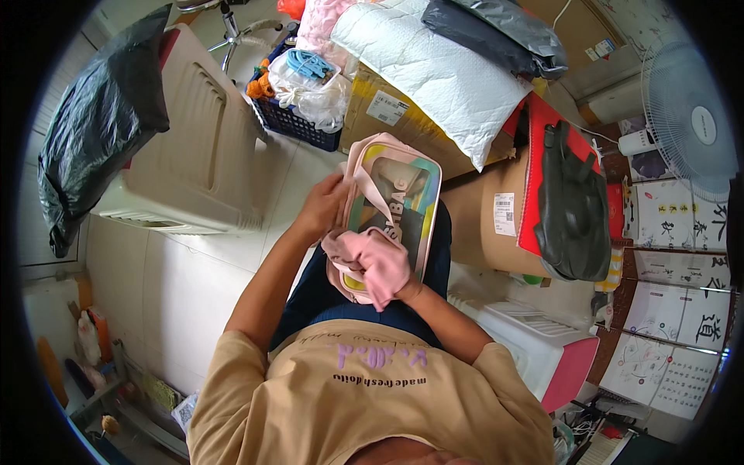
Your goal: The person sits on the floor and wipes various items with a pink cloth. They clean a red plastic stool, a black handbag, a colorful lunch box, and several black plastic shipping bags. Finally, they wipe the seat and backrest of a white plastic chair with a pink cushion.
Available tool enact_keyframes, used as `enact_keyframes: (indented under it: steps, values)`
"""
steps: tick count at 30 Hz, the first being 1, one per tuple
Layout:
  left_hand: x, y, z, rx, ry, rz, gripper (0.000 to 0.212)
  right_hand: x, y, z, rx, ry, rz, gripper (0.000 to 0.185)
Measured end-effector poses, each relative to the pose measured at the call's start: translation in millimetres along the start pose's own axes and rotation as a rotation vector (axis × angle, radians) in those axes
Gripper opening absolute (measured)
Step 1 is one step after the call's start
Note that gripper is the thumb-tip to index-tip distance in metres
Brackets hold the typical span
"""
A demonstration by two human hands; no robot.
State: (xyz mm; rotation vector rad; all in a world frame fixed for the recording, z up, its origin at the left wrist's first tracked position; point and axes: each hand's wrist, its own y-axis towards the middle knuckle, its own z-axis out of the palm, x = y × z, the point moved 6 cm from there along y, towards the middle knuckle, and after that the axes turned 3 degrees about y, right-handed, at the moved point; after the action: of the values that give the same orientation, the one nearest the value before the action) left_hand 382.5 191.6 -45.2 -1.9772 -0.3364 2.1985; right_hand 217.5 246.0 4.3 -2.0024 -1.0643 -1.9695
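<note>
A pink wash bag with a see-through front panel, yellow and green trim and large lettering rests on my lap. My left hand grips its left side, close to a pale pink strap. The bag's far end points away from me. Over its near part, my right hand holds a crumpled pink cloth against the bag. That cloth hides most of the right hand's fingers, and the left fingertips are hidden at the bag's side.
To the left, a black plastic parcel lies on a beige plastic stool. Ahead stand a blue basket and a taped carton under a white padded mailer. On the right are a black leather bag, a fan and another stool.
</note>
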Motion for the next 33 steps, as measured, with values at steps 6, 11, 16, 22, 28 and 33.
enact_keyframes:
  steps: [6,11,16,22,28,33]
  values:
    - [-19,-23,20,-0.208,0.407,0.144,0.026,-10,-10,-53,-0.115,1.043,0.129,0.084]
    - [-21,-38,23,-0.291,0.553,0.287,0.020,2,-9,-45,-0.003,-0.757,0.150,0.077]
    - [-20,-30,28,-0.236,0.545,0.338,0.017,-39,54,-64,-0.110,-0.935,0.114,0.064]
    - [2,-32,17,-0.333,0.607,0.334,0.012,16,32,-4,0.118,-0.992,-0.012,0.063]
    - [-12,-34,35,-0.279,0.566,0.236,0.014,-79,31,-65,0.062,-0.294,0.386,0.053]
    - [-108,-91,54,-0.619,1.271,0.769,0.026,-37,43,-75,-0.396,0.435,0.307,0.047]
